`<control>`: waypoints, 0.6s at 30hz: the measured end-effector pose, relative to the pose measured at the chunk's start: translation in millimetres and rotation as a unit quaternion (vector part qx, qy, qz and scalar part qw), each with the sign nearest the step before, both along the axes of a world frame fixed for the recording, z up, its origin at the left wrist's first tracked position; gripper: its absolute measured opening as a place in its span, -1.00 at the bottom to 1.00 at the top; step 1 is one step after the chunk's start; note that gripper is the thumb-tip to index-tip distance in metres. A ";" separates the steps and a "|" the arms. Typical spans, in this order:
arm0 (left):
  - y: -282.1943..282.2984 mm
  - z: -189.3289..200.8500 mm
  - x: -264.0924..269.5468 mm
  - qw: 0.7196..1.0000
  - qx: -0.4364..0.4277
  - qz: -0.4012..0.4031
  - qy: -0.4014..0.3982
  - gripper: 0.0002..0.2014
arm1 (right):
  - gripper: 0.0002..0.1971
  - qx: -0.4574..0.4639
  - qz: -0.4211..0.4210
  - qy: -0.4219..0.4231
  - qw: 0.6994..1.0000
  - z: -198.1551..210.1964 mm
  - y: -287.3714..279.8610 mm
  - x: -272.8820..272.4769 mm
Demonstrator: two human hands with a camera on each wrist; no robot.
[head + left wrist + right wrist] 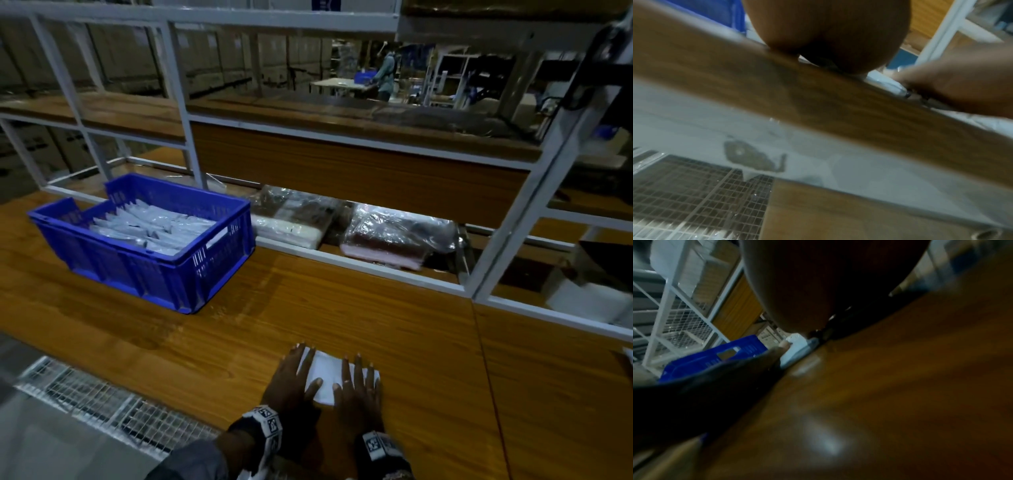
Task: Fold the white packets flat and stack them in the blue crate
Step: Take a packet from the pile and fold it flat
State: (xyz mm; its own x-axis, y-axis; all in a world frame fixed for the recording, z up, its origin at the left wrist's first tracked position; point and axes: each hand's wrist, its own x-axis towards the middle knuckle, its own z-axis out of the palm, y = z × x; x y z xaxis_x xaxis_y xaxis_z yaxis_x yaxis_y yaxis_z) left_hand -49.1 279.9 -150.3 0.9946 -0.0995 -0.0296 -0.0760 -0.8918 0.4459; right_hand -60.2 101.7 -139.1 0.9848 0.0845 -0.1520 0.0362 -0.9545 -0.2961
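Observation:
A white packet (327, 371) lies flat on the wooden table (342, 308) near its front edge. My left hand (294, 375) presses on the packet's left part with straight, spread fingers. My right hand (358, 387) lies palm down on its right part, fingers straight too. The two thumbs almost meet over the packet's near edge. The blue crate (150, 270) stands at the far left of the table with several white packets (154, 228) stacked inside. The wrist views are blurred; a bit of the white packet (797, 348) shows beyond the palm.
A white metal shelf frame (342, 260) runs along the table's back, with plastic-wrapped bundles (394, 236) under it. A wire mesh grate (102, 401) sits beyond the table's left front edge. A person stands at a table far behind the shelf.

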 end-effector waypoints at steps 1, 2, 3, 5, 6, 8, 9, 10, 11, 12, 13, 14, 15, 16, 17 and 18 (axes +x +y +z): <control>3.4 -1.3 -1.5 1.000 0.005 -0.009 0.007 -0.29 | -0.20 -0.006 -0.007 0.005 1.000 3.5 -0.6 0.2; 4.2 -2.5 -2.3 0.999 0.020 -0.024 -0.010 -0.30 | -0.26 -0.004 -0.004 0.028 1.000 5.7 2.0 -2.2; 5.0 -3.9 -3.7 0.998 0.039 -0.028 -0.029 -0.31 | -0.30 -0.006 -0.004 0.043 0.999 10.1 2.3 -3.3; 6.6 -3.5 2.6 0.998 0.044 -0.048 -0.006 -0.31 | -0.36 0.017 0.011 0.058 0.998 2.8 1.8 2.1; 7.3 1.3 4.7 0.997 0.041 -0.056 0.027 -0.30 | -0.35 0.031 0.025 0.061 0.997 -4.7 0.9 6.4; 6.8 11.6 4.9 0.996 0.051 -0.070 0.028 -0.20 | -0.35 0.053 0.042 0.057 0.996 1.5 -2.7 3.9; 6.6 17.0 3.5 0.996 0.055 -0.072 0.009 -0.13 | -0.29 0.050 0.050 0.029 0.997 9.7 -4.8 3.9; 6.5 23.5 0.5 0.995 0.060 -0.068 0.028 -0.11 | -0.19 0.050 0.056 0.022 0.997 15.2 -7.8 9.2; 6.9 30.8 -2.8 0.995 0.061 -0.064 0.044 -0.13 | -0.08 0.036 0.067 0.050 0.996 20.7 -10.8 14.1; 8.0 36.3 -4.6 0.994 0.067 -0.069 0.044 -0.16 | 0.07 0.030 0.085 0.086 0.992 21.7 -16.2 18.6; 9.7 43.8 -6.9 0.994 0.068 -0.079 0.041 -0.15 | 0.25 0.030 0.100 0.106 0.989 24.2 -20.7 20.5; 12.6 48.8 -9.6 0.993 0.064 -0.094 0.040 -0.12 | 0.39 0.027 0.124 0.108 0.986 27.2 -23.4 21.8; 16.1 54.0 -12.7 0.991 0.061 -0.114 0.045 -0.07 | 0.49 0.026 0.143 0.097 0.985 29.2 -25.5 21.5; 19.7 55.3 -13.7 0.987 0.059 -0.140 0.050 -0.03 | 0.53 0.027 0.159 0.089 0.983 32.1 -26.3 19.9; 23.5 54.2 -14.7 0.984 0.064 -0.158 0.058 0.01 | 0.51 0.026 0.168 0.083 0.982 27.3 -28.6 20.5; 26.1 54.3 -16.2 0.981 0.071 -0.170 0.064 0.03 | 0.42 0.031 0.183 0.070 0.980 25.1 -30.7 20.8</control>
